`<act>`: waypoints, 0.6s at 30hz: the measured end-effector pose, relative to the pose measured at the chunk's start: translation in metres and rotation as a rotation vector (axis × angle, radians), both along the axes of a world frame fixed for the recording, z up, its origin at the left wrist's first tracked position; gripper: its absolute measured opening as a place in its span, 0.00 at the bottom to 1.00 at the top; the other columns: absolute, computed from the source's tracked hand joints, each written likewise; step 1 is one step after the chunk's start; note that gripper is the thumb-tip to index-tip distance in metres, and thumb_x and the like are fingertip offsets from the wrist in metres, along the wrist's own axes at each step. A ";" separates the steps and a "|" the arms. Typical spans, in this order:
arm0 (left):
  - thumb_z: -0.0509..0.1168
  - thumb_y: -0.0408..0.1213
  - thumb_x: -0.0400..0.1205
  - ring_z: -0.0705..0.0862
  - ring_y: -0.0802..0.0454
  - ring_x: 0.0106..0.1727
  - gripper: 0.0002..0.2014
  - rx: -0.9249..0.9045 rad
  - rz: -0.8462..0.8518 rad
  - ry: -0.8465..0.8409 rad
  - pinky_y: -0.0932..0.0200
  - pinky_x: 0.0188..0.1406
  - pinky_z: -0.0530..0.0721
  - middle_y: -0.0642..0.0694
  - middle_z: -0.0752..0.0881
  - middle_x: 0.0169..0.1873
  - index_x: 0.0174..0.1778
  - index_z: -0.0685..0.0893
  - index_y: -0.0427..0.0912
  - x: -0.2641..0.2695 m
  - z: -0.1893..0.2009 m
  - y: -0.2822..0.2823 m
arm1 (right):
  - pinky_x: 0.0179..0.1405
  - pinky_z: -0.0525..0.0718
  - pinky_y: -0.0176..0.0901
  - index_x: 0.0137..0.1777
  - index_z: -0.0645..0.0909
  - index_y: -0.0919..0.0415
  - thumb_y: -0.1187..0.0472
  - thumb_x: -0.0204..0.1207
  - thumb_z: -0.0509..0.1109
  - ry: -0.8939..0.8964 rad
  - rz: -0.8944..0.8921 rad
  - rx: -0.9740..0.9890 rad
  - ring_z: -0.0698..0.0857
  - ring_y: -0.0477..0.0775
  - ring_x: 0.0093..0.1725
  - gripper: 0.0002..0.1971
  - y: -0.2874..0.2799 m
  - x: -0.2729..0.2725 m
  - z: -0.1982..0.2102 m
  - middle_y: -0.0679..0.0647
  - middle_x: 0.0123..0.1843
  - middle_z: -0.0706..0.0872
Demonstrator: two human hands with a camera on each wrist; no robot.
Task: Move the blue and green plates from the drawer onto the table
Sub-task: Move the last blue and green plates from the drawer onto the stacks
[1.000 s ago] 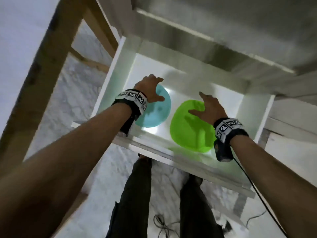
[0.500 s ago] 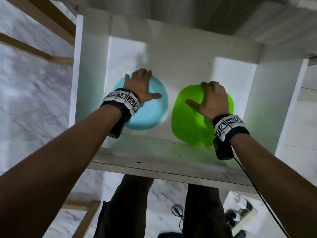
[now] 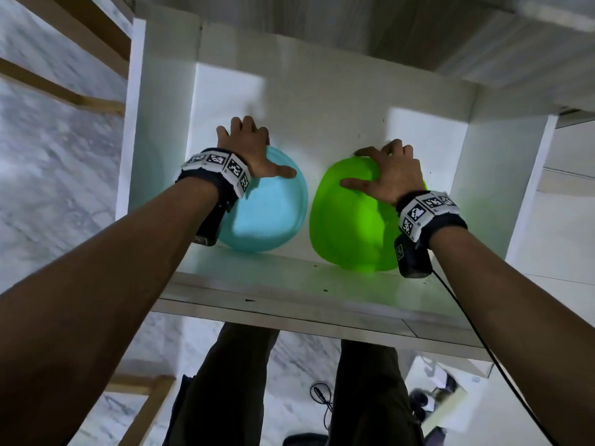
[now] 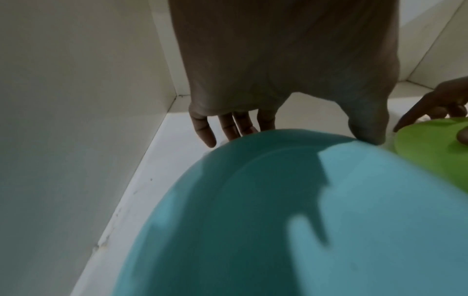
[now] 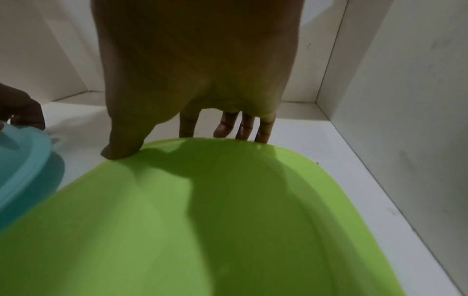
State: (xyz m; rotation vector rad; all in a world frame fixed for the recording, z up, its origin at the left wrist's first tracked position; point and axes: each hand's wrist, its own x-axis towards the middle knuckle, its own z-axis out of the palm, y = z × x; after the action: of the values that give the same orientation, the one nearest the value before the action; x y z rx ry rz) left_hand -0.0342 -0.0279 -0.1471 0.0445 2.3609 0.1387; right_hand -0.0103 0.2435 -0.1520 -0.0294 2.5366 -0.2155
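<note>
Inside white wooden drawer (image 3: 322,101) | left hand (image 3: 248,152) hooking round pale-blue plastic plate (image 3: 270,214), right hand (image 3: 391,175) hooking round lime-green plastic plate (image 3: 351,226), fingers curling over far rims, thumbs on top | risk: shallow grips slipping, plates colliding.

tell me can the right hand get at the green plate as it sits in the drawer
Probably yes: the right hand is already on the green plate, thumb on top, fingers over its far rim. Nothing covers it; the blue plate lies apart.

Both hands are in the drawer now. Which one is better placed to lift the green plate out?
Right. The right hand already grips the green plate, thumb on top, fingers over its far rim. The left hand holds the blue plate.
</note>
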 end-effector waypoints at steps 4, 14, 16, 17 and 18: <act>0.66 0.71 0.65 0.73 0.39 0.66 0.38 0.125 0.061 -0.073 0.42 0.65 0.71 0.40 0.79 0.62 0.63 0.75 0.48 0.006 0.017 -0.001 | 0.69 0.68 0.64 0.77 0.60 0.30 0.26 0.69 0.60 -0.119 0.126 -0.025 0.75 0.65 0.71 0.35 -0.002 -0.004 0.023 0.59 0.70 0.75; 0.71 0.53 0.72 0.82 0.46 0.62 0.17 0.419 0.330 -0.024 0.48 0.66 0.79 0.48 0.85 0.63 0.58 0.84 0.64 0.049 0.099 -0.017 | 0.71 0.74 0.51 0.74 0.70 0.35 0.52 0.76 0.71 -0.284 0.249 -0.248 0.75 0.59 0.74 0.27 -0.023 -0.004 0.097 0.50 0.77 0.75; 0.71 0.53 0.73 0.81 0.45 0.62 0.17 0.415 0.384 0.047 0.47 0.66 0.79 0.48 0.84 0.64 0.59 0.83 0.65 0.063 0.125 -0.022 | 0.70 0.74 0.52 0.75 0.69 0.36 0.55 0.75 0.72 -0.253 0.320 -0.267 0.75 0.59 0.73 0.29 -0.026 -0.012 0.120 0.50 0.77 0.75; 0.71 0.54 0.73 0.81 0.45 0.62 0.18 0.414 0.406 0.092 0.47 0.66 0.79 0.48 0.83 0.65 0.60 0.83 0.65 0.071 0.139 -0.024 | 0.71 0.74 0.52 0.75 0.68 0.36 0.56 0.75 0.72 -0.232 0.359 -0.276 0.75 0.59 0.73 0.30 -0.029 -0.016 0.133 0.50 0.77 0.75; 0.71 0.54 0.73 0.81 0.45 0.62 0.19 0.420 0.433 0.138 0.48 0.66 0.78 0.49 0.83 0.66 0.61 0.82 0.65 0.080 0.155 -0.027 | 0.72 0.74 0.52 0.75 0.68 0.36 0.57 0.74 0.73 -0.212 0.396 -0.278 0.75 0.59 0.74 0.31 -0.032 -0.020 0.147 0.49 0.78 0.74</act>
State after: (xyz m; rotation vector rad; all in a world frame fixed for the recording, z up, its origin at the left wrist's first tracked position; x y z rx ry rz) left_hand 0.0454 -0.0551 0.0081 -0.2638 2.4049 0.8624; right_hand -0.0301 0.2111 -0.0055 -0.5804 2.2172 -0.3872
